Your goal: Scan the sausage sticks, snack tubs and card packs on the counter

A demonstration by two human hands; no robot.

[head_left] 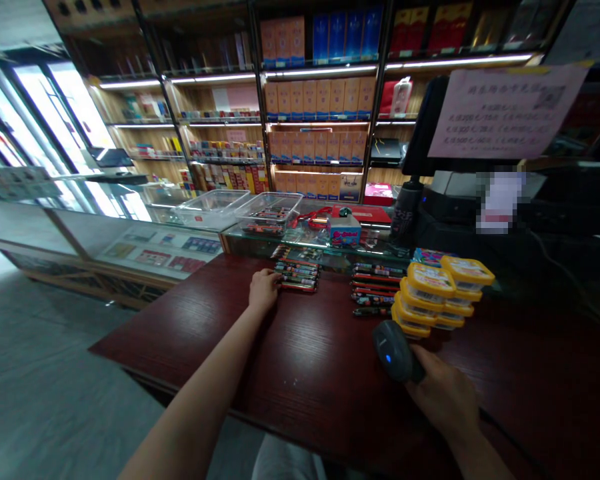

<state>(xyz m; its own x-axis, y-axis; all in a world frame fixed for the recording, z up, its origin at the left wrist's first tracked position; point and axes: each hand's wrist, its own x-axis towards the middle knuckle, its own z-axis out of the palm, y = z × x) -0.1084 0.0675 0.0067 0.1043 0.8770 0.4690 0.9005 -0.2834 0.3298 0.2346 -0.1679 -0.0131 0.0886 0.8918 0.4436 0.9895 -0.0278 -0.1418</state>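
Black, the scanner [393, 350] slants from lower right to upper left, its rounded head pointing away; the right hand [445, 393] is wrapped around its handle. Farther off, the left hand [263, 291], fingers curled, is at the left ends of a row of pens [300, 273] lying crosswise; whether it grips any, I cannot tell. Stacked yellow tubs [427, 283] stand just beyond the scanner, hiding the right ends of more pens [375, 283]. Behind sit clear bins [270, 200] and box-filled shelves [320, 120].
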